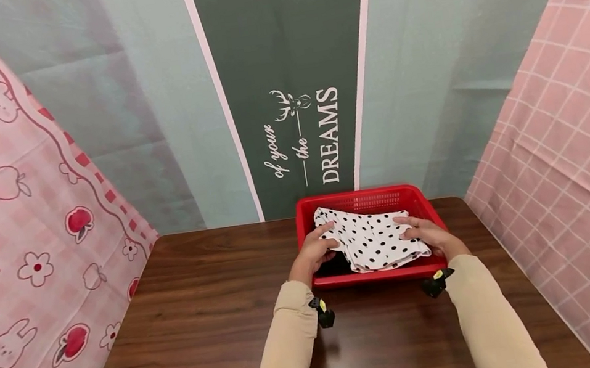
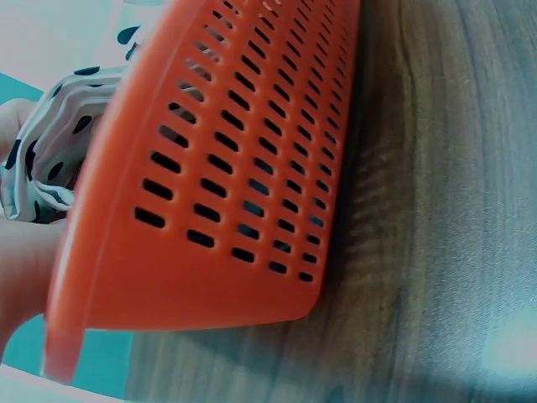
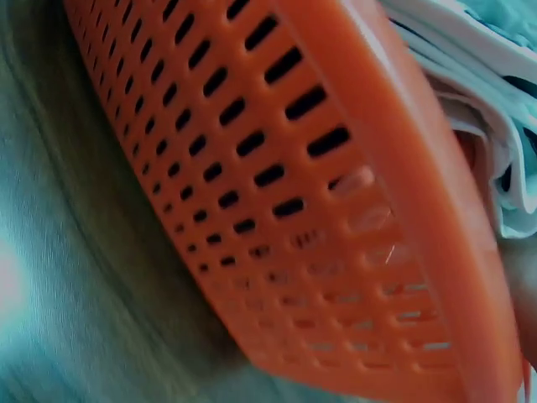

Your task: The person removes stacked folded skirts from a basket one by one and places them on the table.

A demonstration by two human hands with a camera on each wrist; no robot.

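Partly curled, the left hand (image 1: 313, 250) and right hand (image 1: 431, 234) grip a folded cloth (image 1: 372, 239), likely light and floppy, by its 2 best holds, opposite sides, at the mouth of a basket (image 1: 380, 275).

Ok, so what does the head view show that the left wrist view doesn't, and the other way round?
Only the head view shows the white lettering and both beige sleeves. Only the left wrist view shows the slotted outer wall of the red basket. Both share that basket, the dotted cloth, the left hand and the wooden table.
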